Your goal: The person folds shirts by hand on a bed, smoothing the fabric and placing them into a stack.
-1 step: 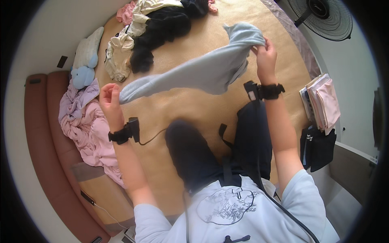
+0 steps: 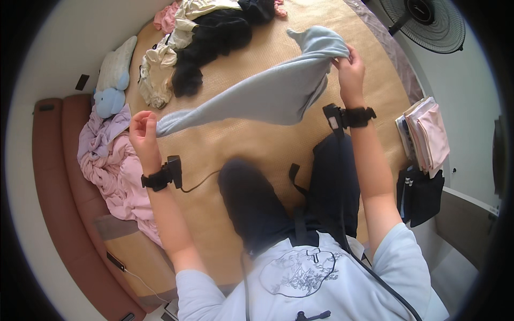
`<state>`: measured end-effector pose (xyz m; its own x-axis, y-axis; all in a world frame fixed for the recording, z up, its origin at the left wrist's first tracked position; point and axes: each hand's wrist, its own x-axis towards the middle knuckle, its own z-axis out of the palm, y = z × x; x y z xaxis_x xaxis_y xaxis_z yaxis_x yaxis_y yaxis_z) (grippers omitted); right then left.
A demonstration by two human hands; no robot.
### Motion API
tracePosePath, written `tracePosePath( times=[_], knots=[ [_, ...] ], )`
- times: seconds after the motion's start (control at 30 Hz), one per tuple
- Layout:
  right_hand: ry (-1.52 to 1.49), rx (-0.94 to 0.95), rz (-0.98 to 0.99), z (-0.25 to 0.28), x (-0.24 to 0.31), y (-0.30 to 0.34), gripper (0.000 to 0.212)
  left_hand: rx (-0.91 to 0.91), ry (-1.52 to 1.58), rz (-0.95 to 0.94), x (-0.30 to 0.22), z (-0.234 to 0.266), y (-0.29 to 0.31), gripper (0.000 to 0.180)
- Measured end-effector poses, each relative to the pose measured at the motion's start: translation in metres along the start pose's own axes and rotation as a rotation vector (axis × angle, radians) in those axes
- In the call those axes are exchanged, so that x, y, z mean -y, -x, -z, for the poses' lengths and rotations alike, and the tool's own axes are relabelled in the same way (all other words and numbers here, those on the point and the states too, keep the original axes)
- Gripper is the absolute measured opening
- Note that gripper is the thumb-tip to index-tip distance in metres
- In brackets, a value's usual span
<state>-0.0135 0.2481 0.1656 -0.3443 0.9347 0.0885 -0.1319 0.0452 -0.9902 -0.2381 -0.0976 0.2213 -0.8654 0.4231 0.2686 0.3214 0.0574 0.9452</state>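
Note:
A light grey-blue garment of soft cloth is stretched between my hands above the bed, lower on the left than on the right. My left hand is closed on its narrow left end, with the fingers curled. At the other end my right hand pinches a bunched edge, and a loose flap of cloth juts out beyond it, away from me. The middle sags in folds, so the garment's exact kind cannot be made out. Both my wrists wear black straps with small devices.
The bed has a tan woven mat. Black clothes and cream clothes lie heaped at the far left. Pink bedding and a blue plush toy are leftward. Folded clothes stand at right, below a fan.
My left hand has shifted slightly to the left. The garment's far right flap has swung a little left and away from me.

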Motion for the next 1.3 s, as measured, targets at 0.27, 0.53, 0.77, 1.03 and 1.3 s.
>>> tracePosePath(
  times=[0.27, 0.53, 0.77, 1.03, 1.3],
  knots=[
    [0.889, 0.498, -0.166, 0.006, -0.100, 0.037, 0.058, 0.051, -0.211, 0.044, 0.056, -0.007, -0.007, 0.012],
    [1.201, 0.818, 0.227, -0.020, -0.164, 0.169, 0.032, 0.101, -0.445, 0.487, 0.171, -0.029, 0.010, 0.041],
    [1.354, 0.795, 0.384, -0.020, -0.188, 0.177, 0.022, 0.013, -0.348, 0.964, 0.217, -0.068, 0.033, 0.068],
    [0.838, 0.769, 0.047, -0.015, -0.166, 0.147, 0.012, -0.419, -0.138, 1.024, 0.265, -0.074, 0.034, 0.046],
    [0.439, 0.628, -0.118, 0.000, -0.078, 0.072, 0.017, -0.279, 0.205, 0.971, 0.202, -0.095, -0.013, 0.034]
  ],
)
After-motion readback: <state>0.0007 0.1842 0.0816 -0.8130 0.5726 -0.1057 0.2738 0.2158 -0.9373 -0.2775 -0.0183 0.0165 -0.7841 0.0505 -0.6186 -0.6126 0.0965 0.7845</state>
